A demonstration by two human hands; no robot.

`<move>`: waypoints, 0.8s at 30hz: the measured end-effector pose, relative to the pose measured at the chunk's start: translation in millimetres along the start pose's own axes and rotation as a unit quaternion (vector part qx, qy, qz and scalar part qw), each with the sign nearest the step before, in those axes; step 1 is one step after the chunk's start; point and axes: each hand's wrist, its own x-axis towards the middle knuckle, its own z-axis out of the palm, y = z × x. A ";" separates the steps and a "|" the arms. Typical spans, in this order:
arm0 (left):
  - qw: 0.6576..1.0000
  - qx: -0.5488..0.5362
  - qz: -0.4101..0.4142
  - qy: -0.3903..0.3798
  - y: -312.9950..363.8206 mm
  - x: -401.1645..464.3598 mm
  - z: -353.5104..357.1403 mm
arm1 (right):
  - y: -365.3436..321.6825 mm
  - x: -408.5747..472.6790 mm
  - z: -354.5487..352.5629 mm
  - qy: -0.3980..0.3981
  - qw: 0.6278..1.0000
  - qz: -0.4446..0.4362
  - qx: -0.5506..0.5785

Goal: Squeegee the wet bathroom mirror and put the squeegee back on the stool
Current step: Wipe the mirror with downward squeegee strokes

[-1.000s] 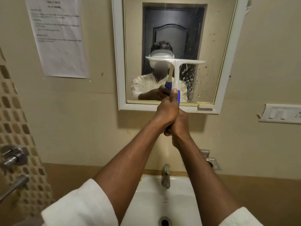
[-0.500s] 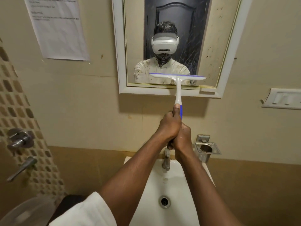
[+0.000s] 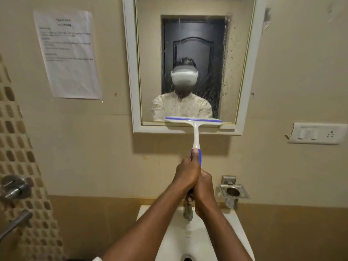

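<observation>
From the head view, both the left hand (image 3: pixel 186 176) and right hand (image 3: pixel 204 187) grip the squeegee (image 3: pixel 195 132) handle, its blade at the mirror (image 3: pixel 235 72) bottom edge, a downward stroke apparently ending, so the droplet-streaked right strip likely needs wiping next.

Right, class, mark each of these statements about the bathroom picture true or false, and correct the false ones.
1. Both hands hold the squeegee handle. True: the left hand grips above, the right hand below.
2. The blade sits at the top of the mirror. False: it lies level along the bottom edge, at the lower frame.
3. Water streaks and droplets show on the right part of the mirror. True.
4. A printed sheet of paper hangs on the wall right of the mirror. False: it hangs to the left; a switch plate is on the right.
5. The basin is directly below the hands. True.
</observation>
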 end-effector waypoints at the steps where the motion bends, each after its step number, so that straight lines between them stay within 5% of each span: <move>1: 1.000 0.005 0.008 0.005 1.9 0.1 -1.0 | -2.5 0.0 0.1 -0.005 1.000 -0.008 0.010; 15: 0.984 -0.016 0.175 0.039 175.5 60.8 -34.7 | -163.8 85.9 19.0 -0.007 0.978 -0.204 0.030; 24: 0.979 -0.037 0.201 0.016 282.8 100.2 -42.1 | -268.2 137.5 18.0 0.021 0.953 -0.303 0.011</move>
